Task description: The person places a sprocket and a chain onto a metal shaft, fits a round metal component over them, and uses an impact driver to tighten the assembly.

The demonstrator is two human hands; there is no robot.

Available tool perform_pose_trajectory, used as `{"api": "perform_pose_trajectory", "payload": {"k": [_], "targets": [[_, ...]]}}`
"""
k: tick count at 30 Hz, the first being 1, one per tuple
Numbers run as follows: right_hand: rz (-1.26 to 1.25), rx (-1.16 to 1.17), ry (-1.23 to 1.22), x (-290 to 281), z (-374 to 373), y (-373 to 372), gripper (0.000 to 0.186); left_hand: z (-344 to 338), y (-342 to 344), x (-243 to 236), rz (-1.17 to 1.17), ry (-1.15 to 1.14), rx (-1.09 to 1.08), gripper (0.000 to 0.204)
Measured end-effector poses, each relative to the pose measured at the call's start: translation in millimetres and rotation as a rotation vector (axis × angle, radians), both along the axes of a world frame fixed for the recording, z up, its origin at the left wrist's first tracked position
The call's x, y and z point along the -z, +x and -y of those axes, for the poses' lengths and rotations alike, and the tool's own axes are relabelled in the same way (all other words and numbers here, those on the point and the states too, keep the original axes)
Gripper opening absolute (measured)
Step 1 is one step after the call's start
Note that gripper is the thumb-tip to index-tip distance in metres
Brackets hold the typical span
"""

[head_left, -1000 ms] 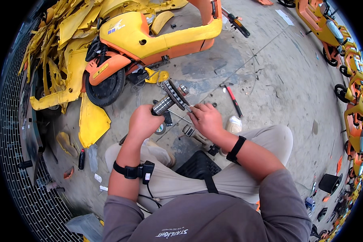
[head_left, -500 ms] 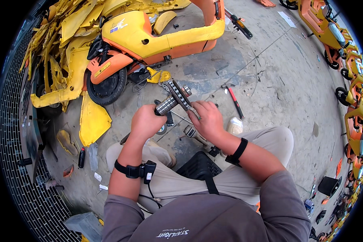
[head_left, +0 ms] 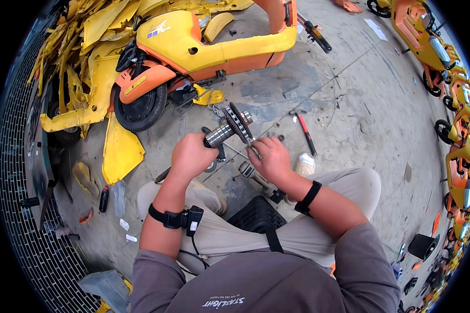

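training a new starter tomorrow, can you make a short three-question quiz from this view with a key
1. True or false: the left hand is holding the red-and-black hammer.
2. Which hand has its fingertips at the chain?
3. Fill in the colour: the large scooter body beyond the hands is yellow and ____.

Key:
1. False: the hammer lies on the floor, and the left hand is closed at the ridged metal cylinder.
2. The right hand.
3. Orange.
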State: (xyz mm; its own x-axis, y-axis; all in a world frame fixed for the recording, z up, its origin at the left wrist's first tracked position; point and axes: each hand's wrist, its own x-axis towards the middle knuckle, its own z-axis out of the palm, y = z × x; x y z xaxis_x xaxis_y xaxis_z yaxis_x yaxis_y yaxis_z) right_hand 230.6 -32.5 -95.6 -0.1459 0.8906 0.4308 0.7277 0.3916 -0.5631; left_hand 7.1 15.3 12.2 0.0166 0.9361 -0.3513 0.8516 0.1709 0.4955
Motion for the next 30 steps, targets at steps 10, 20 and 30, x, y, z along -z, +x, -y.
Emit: {"api": "perform_pose_trajectory", "payload": {"k": [10, 20, 30], "targets": [[-0.252, 0.093, -0.506, -29.5, -19.0, 35.4, 0.025, 4.1, -3.1, -4.0, -0.067, -0.001, 0.178, 0.022], [-0.393, -0.677, -1.062, -25.6, -45.6, 59.1, 0.047, 24.1, -1.1, 10.3, -0.140, -0.060, 0.543, 0.018], [-0.308, -0.603, -0.958, -16.9, -43.6, 70.1, 0.033, 25.7, 4.2, 9.3, -0.153, -0.055, 0.667, 0.016]]}}
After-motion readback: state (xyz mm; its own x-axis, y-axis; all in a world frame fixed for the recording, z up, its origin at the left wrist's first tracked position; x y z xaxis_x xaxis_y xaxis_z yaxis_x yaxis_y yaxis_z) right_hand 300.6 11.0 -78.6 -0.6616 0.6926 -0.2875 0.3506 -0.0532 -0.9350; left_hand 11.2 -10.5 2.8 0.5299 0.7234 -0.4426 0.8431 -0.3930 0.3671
